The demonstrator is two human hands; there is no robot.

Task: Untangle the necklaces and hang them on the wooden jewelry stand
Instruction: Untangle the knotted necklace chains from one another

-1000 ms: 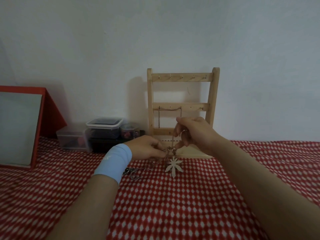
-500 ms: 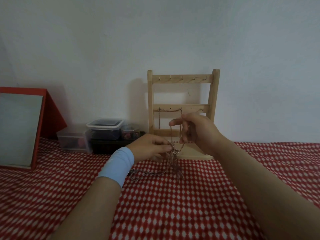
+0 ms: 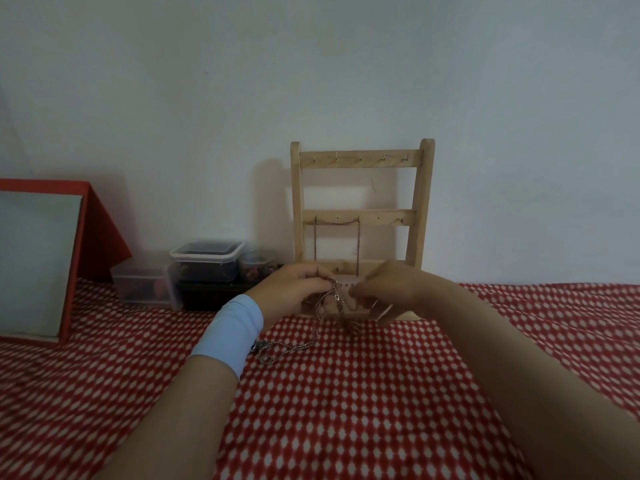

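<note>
The left hand point(image 3: 294, 289) pinched the tangled necklaces point(image 3: 333, 299) just in front of the wooden stand point(image 3: 362, 216), with a loose chain point(image 3: 287, 348) trailing onto the checked cloth point(image 3: 346, 410). The right hand point(image 3: 391, 289) curled beside them, but blur hid whether it held a strand. A hard pull could tighten the tangle or topple the stand.

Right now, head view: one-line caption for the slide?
Left hand and right hand pinch tangled necklaces over checked cloth, before wooden jewelry stand holding one chain.
</note>
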